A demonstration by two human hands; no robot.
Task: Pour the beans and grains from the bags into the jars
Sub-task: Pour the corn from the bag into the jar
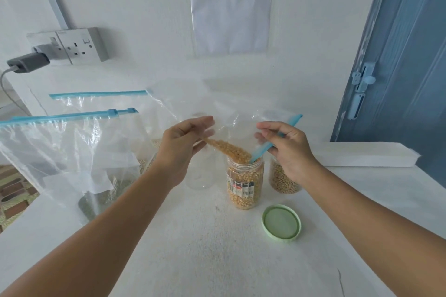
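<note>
Now | bag (224, 113) tilted, mouth down-right | into jar (245, 183)

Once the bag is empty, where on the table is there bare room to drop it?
Bare table lies in front of the corn jar and left of the green lid. Crowded: the bags at left and the jars behind.

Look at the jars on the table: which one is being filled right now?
The labelled jar of yellow kernels in the middle: the tilted bag pours into its open mouth. The empty jar to its left and the bean jar to its right receive nothing.
</note>
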